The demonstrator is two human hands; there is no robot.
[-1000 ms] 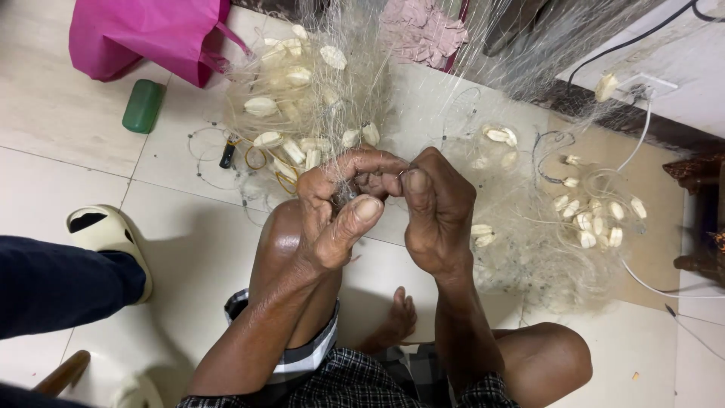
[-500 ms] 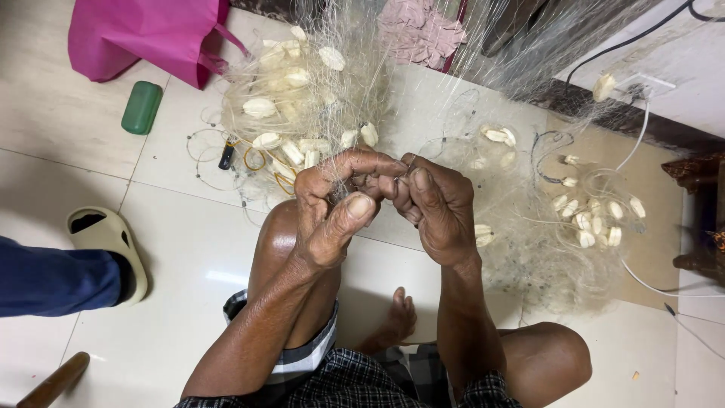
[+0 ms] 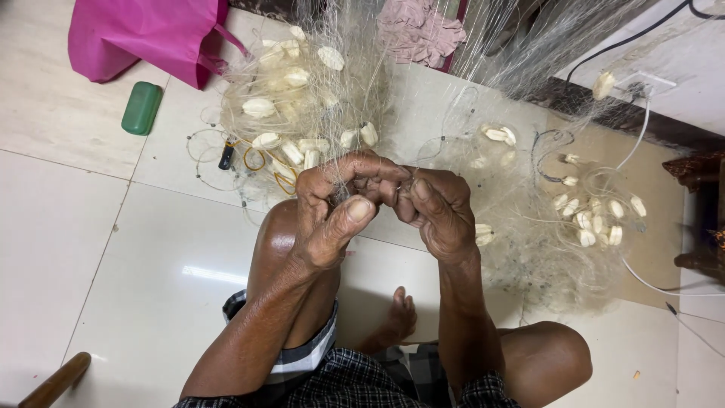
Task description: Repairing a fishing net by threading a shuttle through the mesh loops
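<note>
Between the two hands, just above the raised knee, a fine pale fishing net [image 3: 332, 113] is gathered, and its thin strands run from the fingers up to the far side of the floor. The left hand [image 3: 336, 215] is curled, with its thumb pressed against the bunched strands, and the right hand [image 3: 438, 211] pinches the same strands close beside it, so both hands touch at the fingertips. On the net many small white floats [image 3: 260, 107] are tied; one heap of them lies far and left, another heap [image 3: 593, 219] lies at the right. Near the left heap are a yellow cord [image 3: 260, 160], a green flat case [image 3: 142, 108] and a pink bag [image 3: 147, 34] on the tiled floor [image 3: 113, 249]. A risk, I think, is that the thin strands slip or snap under a hard pull, or that loose loops catch on a float or on the toes of the foot [image 3: 396, 317] and tangle more.
</note>
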